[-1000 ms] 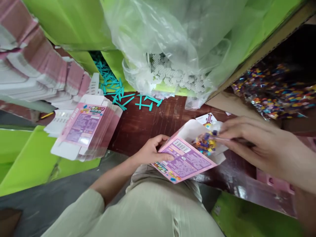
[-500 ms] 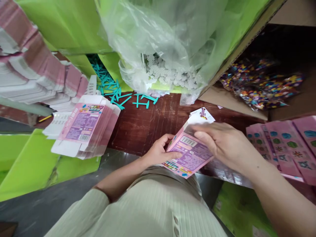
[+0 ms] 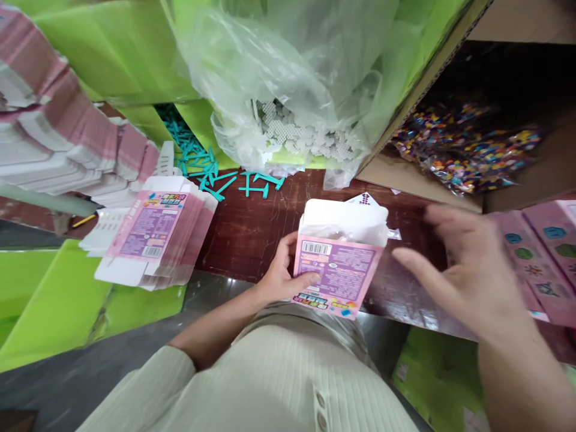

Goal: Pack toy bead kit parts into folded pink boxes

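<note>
No word or number reads clearly. On the pink box [image 3: 346, 255], a barcode [image 3: 316, 248] sits above small Chinese-looking print on a purple panel [image 3: 339, 270], with a multicoloured title [image 3: 312, 302] upside down along the lower edge. Left of the pink box, the top flattened carton [image 3: 148, 219] repeats title, panel and barcode, upright. Right of the pink box, pink cartons [image 3: 551, 264] show blue and green emblems.

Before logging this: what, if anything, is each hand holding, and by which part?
The left hand grips the pink box by its left side, thumb on the printed panel. The right hand is open and holds nothing.
</note>
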`<act>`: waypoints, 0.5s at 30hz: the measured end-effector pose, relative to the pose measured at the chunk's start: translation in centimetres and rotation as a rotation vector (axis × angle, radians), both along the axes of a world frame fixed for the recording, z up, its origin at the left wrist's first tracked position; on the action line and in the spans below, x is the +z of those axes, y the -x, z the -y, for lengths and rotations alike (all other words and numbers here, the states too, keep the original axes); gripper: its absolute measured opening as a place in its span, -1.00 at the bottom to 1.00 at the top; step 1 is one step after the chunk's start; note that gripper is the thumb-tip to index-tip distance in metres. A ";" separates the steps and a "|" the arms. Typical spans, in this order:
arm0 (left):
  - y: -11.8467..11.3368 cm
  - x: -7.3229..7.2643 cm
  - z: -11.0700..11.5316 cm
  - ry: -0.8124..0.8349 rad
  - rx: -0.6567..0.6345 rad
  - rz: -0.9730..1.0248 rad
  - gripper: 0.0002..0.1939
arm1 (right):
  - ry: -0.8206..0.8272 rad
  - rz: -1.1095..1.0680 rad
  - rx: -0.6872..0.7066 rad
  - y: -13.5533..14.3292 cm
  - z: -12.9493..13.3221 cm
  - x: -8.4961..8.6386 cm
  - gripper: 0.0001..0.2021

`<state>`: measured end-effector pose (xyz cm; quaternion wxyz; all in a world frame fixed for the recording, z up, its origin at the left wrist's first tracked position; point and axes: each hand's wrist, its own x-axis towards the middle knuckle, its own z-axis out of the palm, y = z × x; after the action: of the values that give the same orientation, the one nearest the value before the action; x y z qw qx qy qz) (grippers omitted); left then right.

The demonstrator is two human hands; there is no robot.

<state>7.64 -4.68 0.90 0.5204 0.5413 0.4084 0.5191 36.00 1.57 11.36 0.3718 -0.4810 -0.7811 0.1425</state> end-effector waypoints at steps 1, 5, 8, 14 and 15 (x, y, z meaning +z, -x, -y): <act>0.1 -0.1 0.0 -0.022 -0.018 0.002 0.14 | 0.101 -0.108 0.052 0.1 0.6 -1.2 -0.32; 0.7 0.0 -0.4 0.026 -0.219 -0.103 0.23 | 0.501 -0.462 0.223 1.0 3.4 -6.3 -0.38; 1.7 0.4 -0.9 0.113 -0.349 -0.234 -0.22 | 0.602 -0.420 0.263 0.6 4.8 -8.9 -0.56; 1.7 0.9 -1.5 0.127 -0.354 -0.388 -0.56 | 0.161 -0.046 0.084 0.8 4.5 -8.0 -0.55; 1.4 1.0 -1.6 0.109 -0.350 -0.392 -0.50 | 0.025 0.031 0.039 1.4 4.2 -7.4 -0.54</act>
<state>6.27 -3.11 1.87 0.5416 0.6649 0.4289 0.2838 34.65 -2.60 4.01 0.3508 -0.4726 -0.7940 0.1520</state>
